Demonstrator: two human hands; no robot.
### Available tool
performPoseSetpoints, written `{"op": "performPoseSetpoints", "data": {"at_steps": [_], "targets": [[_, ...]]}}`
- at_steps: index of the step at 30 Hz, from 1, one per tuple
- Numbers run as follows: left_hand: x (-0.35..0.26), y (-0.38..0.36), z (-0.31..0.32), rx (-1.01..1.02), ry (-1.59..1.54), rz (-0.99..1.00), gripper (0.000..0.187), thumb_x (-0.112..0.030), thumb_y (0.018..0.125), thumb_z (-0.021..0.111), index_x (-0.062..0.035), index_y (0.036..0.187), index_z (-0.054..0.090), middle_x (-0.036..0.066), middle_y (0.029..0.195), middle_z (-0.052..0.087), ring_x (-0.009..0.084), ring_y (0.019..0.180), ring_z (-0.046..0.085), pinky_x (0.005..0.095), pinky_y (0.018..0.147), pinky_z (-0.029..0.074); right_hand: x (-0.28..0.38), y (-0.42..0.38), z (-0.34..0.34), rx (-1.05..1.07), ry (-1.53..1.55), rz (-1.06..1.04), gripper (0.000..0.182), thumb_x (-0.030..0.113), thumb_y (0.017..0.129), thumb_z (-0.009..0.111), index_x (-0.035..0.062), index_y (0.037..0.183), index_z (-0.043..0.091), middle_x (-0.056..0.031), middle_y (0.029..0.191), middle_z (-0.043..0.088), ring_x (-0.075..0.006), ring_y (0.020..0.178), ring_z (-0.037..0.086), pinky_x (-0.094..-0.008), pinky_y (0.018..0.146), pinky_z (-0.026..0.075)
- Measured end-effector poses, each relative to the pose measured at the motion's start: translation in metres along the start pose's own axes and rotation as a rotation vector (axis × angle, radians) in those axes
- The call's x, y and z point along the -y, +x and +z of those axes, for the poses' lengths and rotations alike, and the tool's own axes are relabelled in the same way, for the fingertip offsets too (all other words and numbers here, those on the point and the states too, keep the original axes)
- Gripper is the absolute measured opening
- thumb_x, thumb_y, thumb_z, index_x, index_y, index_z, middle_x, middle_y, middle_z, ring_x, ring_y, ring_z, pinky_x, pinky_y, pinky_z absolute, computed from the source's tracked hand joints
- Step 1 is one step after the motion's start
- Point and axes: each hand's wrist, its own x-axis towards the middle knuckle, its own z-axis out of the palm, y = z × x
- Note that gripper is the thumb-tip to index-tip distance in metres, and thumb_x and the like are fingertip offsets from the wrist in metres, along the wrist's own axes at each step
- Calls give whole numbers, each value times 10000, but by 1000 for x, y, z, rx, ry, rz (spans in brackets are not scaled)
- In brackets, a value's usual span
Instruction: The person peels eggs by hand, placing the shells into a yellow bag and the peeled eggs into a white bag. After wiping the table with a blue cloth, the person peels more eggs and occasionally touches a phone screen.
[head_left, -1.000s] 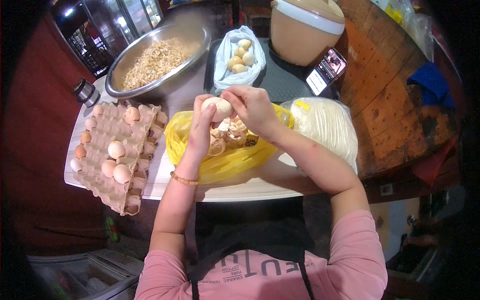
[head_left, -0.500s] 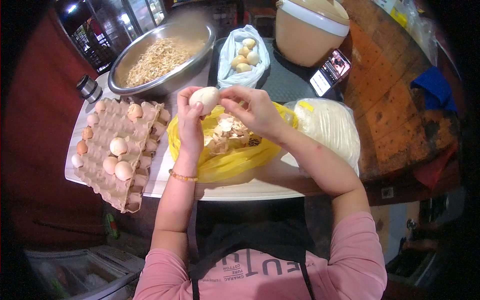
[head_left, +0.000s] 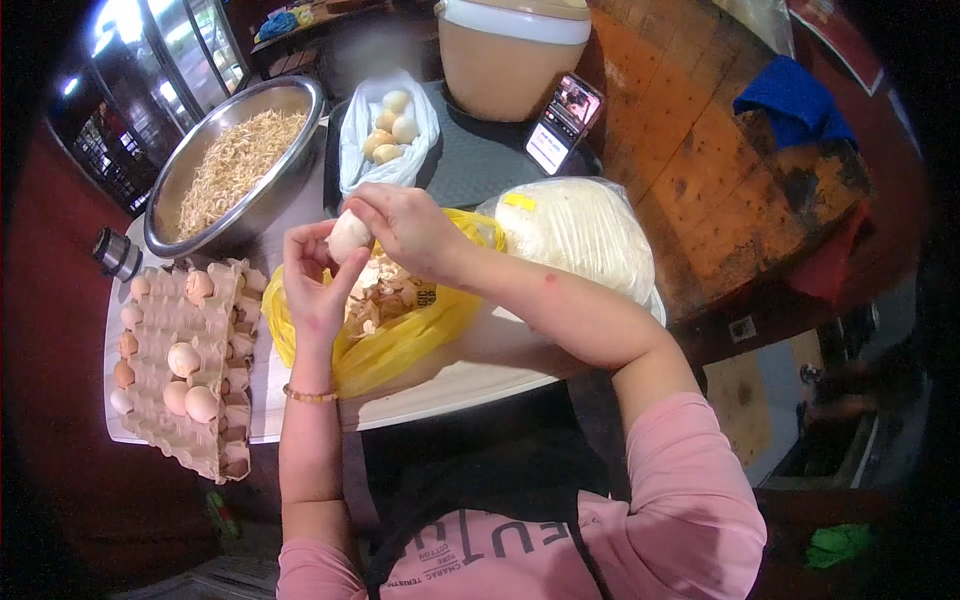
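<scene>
A pale egg [head_left: 348,238], its shell partly broken, is held upright between my two hands. My left hand [head_left: 312,282] cups it from below and the left, with thumb and fingers closed around it. Against its upper right side press the bent fingers of my right hand [head_left: 412,228]; any shell bit in them is hidden. Below lies an open yellow plastic bag [head_left: 400,365] with a heap of broken eggshells [head_left: 378,305] inside. Farther back, a pale blue plastic bag [head_left: 425,155] holds several peeled-looking eggs [head_left: 386,152].
Left, a stacked cardboard egg tray [head_left: 165,405] carries several eggs. Behind it are a dark-and-silver cylinder [head_left: 117,253] and a steel basin [head_left: 312,100] of bean sprouts [head_left: 240,165]. A phone [head_left: 565,125] leans near a lidded bucket [head_left: 510,70]. A wrapped white bundle [head_left: 580,235] sits right.
The view has swung, so the table appears farther left. My right hand has moved from the egg's side onto its upper part, and the egg is turned more upright.
</scene>
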Motion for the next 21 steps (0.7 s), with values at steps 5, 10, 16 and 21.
{"op": "performPoseSetpoints", "data": {"at_steps": [5,10,16,21], "targets": [[1,-1,0,11,-28,-62,402,6,769,754,2,1089,511,66,963,604,81,797,572,207,710,479,-7,0,0,53,-65,31,193,154,943,500,-11,927,598,-209,808,615,-387,793,613,-418,691,481],[0,-1,2,5,-69,-75,390,8,774,750,6,1084,513,72,986,601,80,795,570,213,720,484,-7,-2,-1,64,-96,74,185,156,942,502,1,935,600,-215,806,618,-395,786,614,-427,679,482],[1,0,0,5,-84,-98,393,-4,776,755,2,1091,521,53,959,598,68,799,555,207,716,476,-3,0,-4,81,-112,103,195,167,945,494,8,953,606,-226,826,625,-408,798,617,-435,677,486],[1,0,0,16,-109,-118,374,-54,790,763,-19,1089,542,11,880,587,47,758,527,192,694,448,-2,1,-2,53,-112,88,233,174,954,459,-9,859,567,-237,802,603,-434,785,588,-491,681,456]]}}
